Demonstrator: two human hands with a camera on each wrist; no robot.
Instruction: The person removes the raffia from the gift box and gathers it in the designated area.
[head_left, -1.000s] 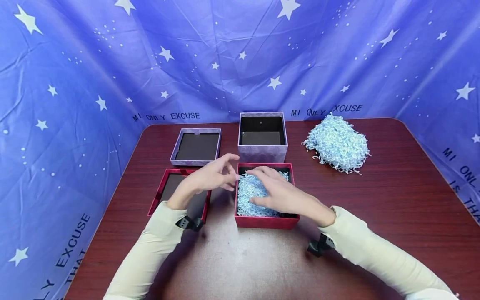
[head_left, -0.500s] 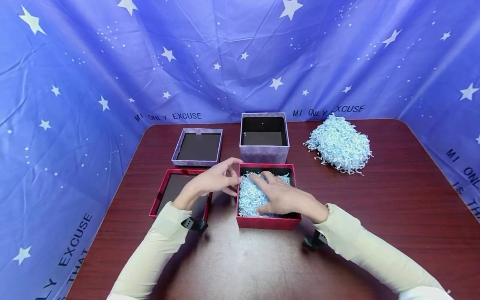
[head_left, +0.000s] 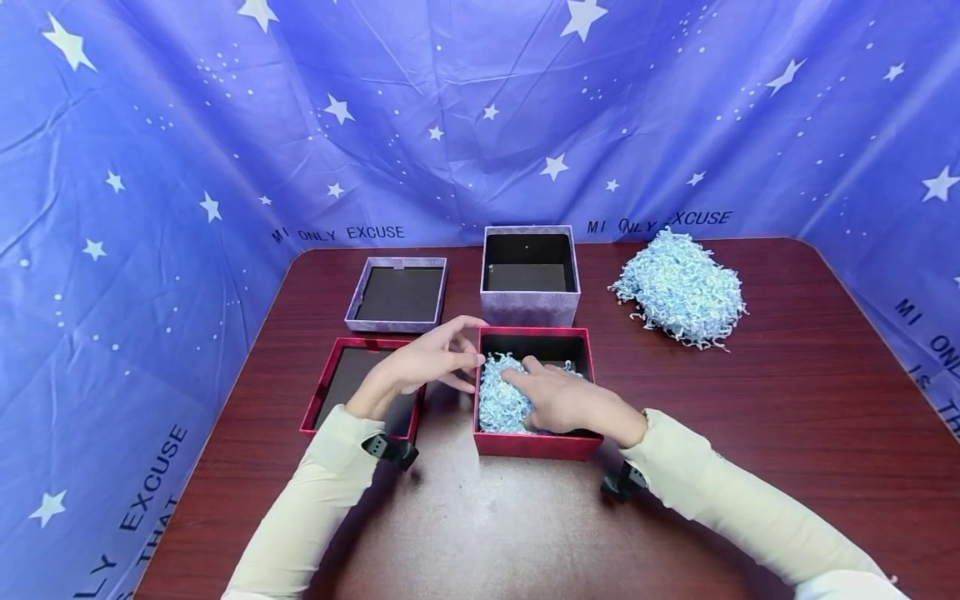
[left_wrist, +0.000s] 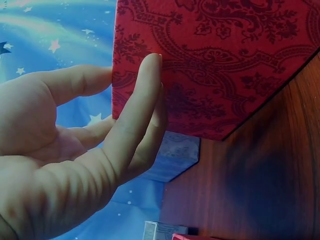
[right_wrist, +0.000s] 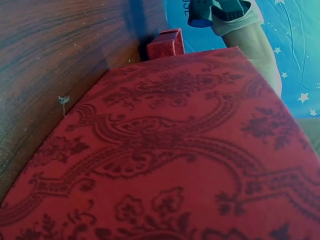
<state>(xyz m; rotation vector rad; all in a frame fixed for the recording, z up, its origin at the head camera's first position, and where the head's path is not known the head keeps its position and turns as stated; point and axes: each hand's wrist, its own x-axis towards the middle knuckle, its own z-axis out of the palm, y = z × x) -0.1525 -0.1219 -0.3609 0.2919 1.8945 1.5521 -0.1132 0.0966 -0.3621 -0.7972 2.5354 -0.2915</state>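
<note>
A person's right hand [head_left: 566,402] reaches into a square red paper-covered gift box [head_left: 534,442] on the dark wood-grain tabletop [head_left: 750,400], its fingers curved down over a bunch of pale blue shredded paper filler [head_left: 501,398] and apparently gathering or pressing it toward the box's left side; whether the fingers actually pinch any strands cannot be told from the head view. The left hand [head_left: 431,360] rests straight, relaxed fingers [left_wrist: 142,95] against the box's outer left wall, seemingly to steady it while the other hand works inside. The wrist views show the box walls printed with a darker red paisley pattern [right_wrist: 170,150]. The filler sits bunched in the left half of the box, leaving the black interior bare at the back and right. Left of the box lies its shallow red lid [head_left: 330,383], inside up, partly under the left forearm. Behind stand an open square lavender gift box [head_left: 529,310], just beyond the red one, and its lavender lid [head_left: 397,293] to the left. A loose heap of the same blue shredded paper [head_left: 681,287] lies well apart at the far right, before a blue star-printed backdrop cloth [head_left: 225,125].
</note>
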